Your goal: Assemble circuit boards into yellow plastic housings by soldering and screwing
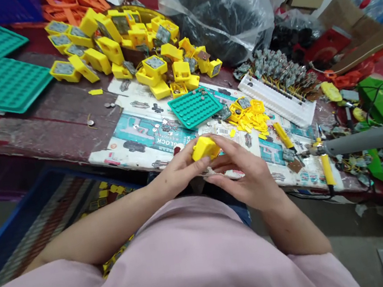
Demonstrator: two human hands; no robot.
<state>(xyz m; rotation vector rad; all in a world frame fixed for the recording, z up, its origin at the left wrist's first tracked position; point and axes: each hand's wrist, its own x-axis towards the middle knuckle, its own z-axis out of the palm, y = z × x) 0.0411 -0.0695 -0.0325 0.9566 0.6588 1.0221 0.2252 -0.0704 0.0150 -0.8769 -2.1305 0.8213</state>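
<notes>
A yellow plastic case is held at the table's front edge, close to my body. My left hand grips it from the left, thumb along its lower side. My right hand curves round its right side, with fingertips against the case; what lies under those fingers is partly hidden. Beyond the hands lie a small green ribbed tray and a heap of small yellow pieces. Farther back is a large pile of yellow cases, several with grey parts in them.
Two green trays lie at the left. A white rack stands at the right, near a soldering iron and a grey arm. A clear plastic bag sits at the back. Below left is a blue crate.
</notes>
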